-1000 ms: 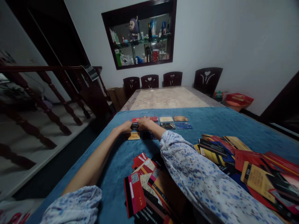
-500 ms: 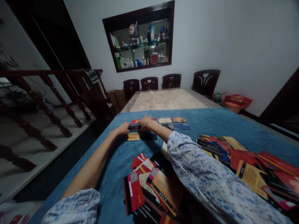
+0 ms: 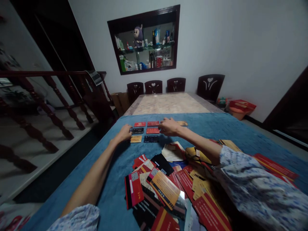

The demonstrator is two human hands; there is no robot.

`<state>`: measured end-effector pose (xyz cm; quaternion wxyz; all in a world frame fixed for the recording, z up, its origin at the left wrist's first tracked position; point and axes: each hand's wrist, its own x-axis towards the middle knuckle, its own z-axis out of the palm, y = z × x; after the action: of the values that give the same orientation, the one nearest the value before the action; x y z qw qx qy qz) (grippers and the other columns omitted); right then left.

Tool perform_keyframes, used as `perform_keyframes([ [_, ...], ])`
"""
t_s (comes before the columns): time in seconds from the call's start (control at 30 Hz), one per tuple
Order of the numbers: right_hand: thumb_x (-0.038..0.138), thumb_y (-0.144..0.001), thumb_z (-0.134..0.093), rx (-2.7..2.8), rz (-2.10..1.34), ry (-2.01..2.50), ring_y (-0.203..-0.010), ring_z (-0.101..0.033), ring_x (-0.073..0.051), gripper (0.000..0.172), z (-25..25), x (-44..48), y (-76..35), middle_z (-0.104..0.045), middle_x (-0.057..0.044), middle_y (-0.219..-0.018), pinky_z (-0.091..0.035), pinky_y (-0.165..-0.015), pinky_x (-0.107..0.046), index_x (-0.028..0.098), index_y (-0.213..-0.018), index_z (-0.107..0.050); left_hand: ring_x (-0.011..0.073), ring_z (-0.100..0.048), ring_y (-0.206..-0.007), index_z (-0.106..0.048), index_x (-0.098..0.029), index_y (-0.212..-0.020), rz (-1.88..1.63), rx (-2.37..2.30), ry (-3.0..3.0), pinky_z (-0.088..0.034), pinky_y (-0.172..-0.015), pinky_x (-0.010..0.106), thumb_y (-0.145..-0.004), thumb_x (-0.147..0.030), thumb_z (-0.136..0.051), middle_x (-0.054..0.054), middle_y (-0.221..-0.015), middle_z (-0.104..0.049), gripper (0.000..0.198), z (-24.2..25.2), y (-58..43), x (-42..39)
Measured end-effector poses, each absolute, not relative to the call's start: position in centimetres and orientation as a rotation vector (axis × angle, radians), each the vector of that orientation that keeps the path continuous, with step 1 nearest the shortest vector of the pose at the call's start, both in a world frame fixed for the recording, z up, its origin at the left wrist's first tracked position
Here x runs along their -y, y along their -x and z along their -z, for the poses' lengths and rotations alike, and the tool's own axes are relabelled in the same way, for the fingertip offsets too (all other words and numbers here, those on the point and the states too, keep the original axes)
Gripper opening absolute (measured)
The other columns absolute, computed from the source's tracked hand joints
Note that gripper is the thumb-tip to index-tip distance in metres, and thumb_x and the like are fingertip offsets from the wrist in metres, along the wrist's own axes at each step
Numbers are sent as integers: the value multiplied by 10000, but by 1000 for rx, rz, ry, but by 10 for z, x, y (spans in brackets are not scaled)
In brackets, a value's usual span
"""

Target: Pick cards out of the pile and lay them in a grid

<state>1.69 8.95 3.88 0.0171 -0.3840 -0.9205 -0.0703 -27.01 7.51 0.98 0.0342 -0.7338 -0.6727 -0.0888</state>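
Observation:
My left hand (image 3: 125, 133) rests at the left edge of a black card (image 3: 137, 130), its fingertips touching or nearly touching that edge. My right hand (image 3: 169, 126) is beside the right end of a red card (image 3: 153, 131), fingers bent downward and apart; what lies under its palm is hidden. Around them, cards lie flat in rows: a red card (image 3: 140, 124) and another red card (image 3: 153, 123) at the back, a yellow card (image 3: 136, 139) and a dark card (image 3: 151, 139) in front. An orange-brown card (image 3: 183, 123) shows beyond my right hand.
Mixed loose cards (image 3: 166, 189) are heaped on the blue cloth (image 3: 108, 192) close to me, spreading right beneath my right forearm. Dark chairs (image 3: 154, 87) stand past the bare tabletop (image 3: 166, 102). A wooden railing (image 3: 48, 109) runs along the left.
My right hand has moved right, off the black card and over to the middle column's right side, uncovering the red cards. My left hand has shifted slightly left and stays by the black card.

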Motion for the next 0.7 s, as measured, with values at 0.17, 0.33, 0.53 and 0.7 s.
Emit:
perform_keyframes([
  [0.17,266,-877,-587,2811,196,1190,-1087,-517,-281,203,-32,-69,-51,-685,-97,-1128,-360,-821,-362,232,-1024,-722,246,-643,-940,-732,-109,-957,315,1980,2324,-506,-892,321,-766,-92,-494,127,-1010,-685,305,-14,247,-60],
  [0.33,256,-880,-607,2730,112,1139,-1080,-512,-274,153,-18,-51,-79,-703,-89,-1052,-331,-829,-360,219,-967,-728,240,-631,-985,-732,-129,-967,350,1885,2418,-497,-908,307,-758,-72,-500,118,-1039,-673,318,-19,222,-52],
  [0.53,257,-874,-598,2723,50,1003,-994,-492,-246,170,-6,-37,-101,-685,-91,-1005,-311,-769,-345,227,-983,-726,234,-609,-1029,-710,-130,-925,227,1777,2524,-474,-938,317,-807,-93,-511,129,-1083,-646,235,-19,177,-34],
  [0.7,277,-866,-599,2788,-34,923,-989,-488,-250,199,-11,-27,-105,-683,-92,-1016,-324,-751,-337,229,-1009,-727,227,-603,-1047,-692,-156,-970,35,1633,2642,-474,-905,308,-779,-48,-508,110,-1117,-642,287,-23,132,2],
])
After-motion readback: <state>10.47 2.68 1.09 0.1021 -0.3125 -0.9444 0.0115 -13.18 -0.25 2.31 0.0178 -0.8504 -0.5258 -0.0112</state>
